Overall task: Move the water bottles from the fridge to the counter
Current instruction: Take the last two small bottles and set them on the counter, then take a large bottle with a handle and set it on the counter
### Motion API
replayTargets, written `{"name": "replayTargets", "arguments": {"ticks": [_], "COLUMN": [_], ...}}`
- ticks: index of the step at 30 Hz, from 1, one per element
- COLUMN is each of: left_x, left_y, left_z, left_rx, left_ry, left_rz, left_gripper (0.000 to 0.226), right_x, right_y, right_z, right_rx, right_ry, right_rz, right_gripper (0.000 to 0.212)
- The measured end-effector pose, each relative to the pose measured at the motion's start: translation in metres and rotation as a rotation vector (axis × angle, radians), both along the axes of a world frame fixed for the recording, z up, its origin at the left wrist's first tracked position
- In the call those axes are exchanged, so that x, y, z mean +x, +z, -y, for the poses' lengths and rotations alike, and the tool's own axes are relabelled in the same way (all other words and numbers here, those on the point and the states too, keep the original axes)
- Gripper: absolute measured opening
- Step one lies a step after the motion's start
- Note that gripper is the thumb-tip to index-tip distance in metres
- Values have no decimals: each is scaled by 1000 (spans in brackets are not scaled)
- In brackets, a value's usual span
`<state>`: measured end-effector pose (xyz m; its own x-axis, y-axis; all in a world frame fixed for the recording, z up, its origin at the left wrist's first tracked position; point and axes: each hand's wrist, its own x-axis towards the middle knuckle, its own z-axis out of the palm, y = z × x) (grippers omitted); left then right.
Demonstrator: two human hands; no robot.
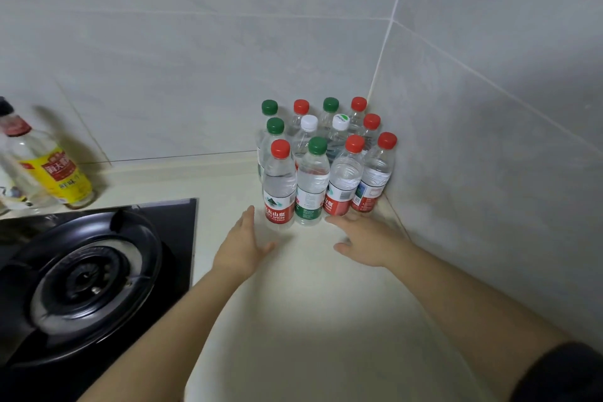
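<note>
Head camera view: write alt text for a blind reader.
Twelve clear plastic water bottles with red, green and white caps stand clustered in the corner of a cream counter. The left hand and right hand are open near the front row.

Bottles stand in counter corner, stove left

Rear water bottles mostly hidden behind front row, sauce bottle blurred, stove cropped left.
</note>
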<state>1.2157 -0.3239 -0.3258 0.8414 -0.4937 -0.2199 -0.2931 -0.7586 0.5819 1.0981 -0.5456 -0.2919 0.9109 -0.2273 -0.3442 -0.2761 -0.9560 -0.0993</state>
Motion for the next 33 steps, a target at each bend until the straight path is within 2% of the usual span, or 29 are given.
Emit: {"name": "replayTargets", "arguments": {"ticks": [5, 8, 11, 14, 21, 25, 33], "left_x": [-38, -72, -111, -152, -242, -303, -422], "left_y": [31, 45, 58, 66, 72, 75, 94], "left_z": [-62, -103, -141, -172, -212, -233, -273], "left_rx": [74, 162, 168, 180, 199, 240, 273], "left_ry": [-97, -62, 27, 130, 409, 587, 1036], "left_rz": [205, 328, 333, 320, 342, 330, 302], "left_gripper": [88, 86, 87, 87, 94, 89, 88], "right_x": [-25, -45, -70, -88, -108, -119, -150], "right_y": [20, 33, 37, 35, 41, 41, 53], "right_z": [-59, -97, -126, -147, -192, -215, -296], "right_rx": [91, 154, 227, 264, 289, 323, 436], "right_ry": [18, 2, -30, 6, 281, 452, 846], "right_rz": [120, 194, 280, 273, 233, 200, 201], "right_gripper": [65, 66, 68, 70, 73, 75, 77]}}
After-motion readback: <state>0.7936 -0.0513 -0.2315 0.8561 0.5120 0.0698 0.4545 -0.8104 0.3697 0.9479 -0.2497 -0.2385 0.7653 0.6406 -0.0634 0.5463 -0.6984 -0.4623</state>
